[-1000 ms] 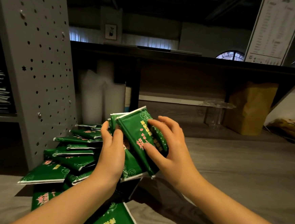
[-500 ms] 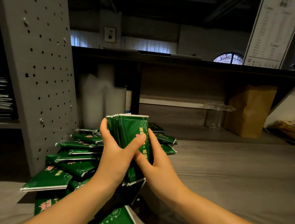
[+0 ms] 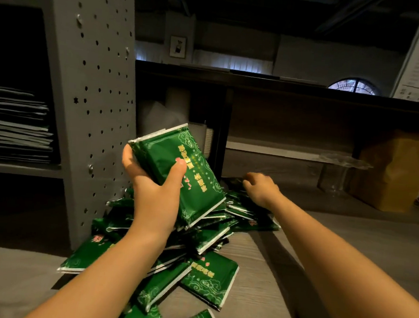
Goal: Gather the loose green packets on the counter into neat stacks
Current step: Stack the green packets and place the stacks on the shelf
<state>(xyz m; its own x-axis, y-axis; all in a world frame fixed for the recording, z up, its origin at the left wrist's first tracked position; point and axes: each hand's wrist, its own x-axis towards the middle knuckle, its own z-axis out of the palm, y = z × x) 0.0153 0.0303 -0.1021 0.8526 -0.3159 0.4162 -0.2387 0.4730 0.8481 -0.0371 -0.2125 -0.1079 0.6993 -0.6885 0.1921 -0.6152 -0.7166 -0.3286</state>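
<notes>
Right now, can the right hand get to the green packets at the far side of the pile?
Probably yes. The right hand hovers just above those far packets, with nothing between them; the left hand holds its bundle off to the side.

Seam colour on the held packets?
White seams on the green packets in the left hand; head view.

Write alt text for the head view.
A person's left hand holds a small stack of green packets above a loose pile of the same packets on a grey counter; the right hand reaches to the pile's far side. A grey perforated panel stands at left, a brown paper bag at right.
</notes>
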